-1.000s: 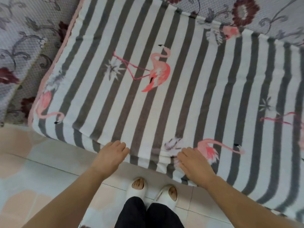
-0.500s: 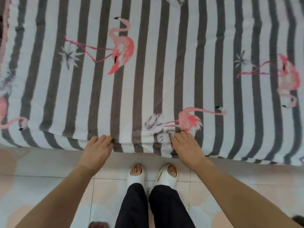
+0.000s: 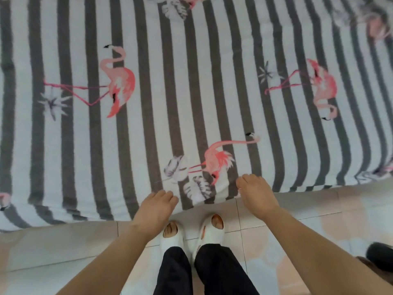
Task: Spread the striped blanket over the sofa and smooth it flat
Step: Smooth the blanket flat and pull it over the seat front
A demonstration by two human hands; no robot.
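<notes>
As my hands shift rightward along the front hem, the striped blanket (image 3: 191, 92) now fills the whole seat, lying flat. Left hand (image 3: 156, 206) and right hand (image 3: 256, 193) curl over its hanging edge; whether they pinch it, I cannot tell. Smoothing nears completion.

The blanket (image 3: 191, 86) lies broad and bare across the whole upper view, with nothing standing on it to block a hand. Both hands sit at its near edge, the left hand (image 3: 154, 206) and the right hand (image 3: 256, 194), with a gap of blanket between them. Below the edge, the floor (image 3: 63, 241) is open on the left; slippers (image 3: 191, 233) stand between the arms, and a dark object (image 3: 380, 256) sits at far right.
</notes>
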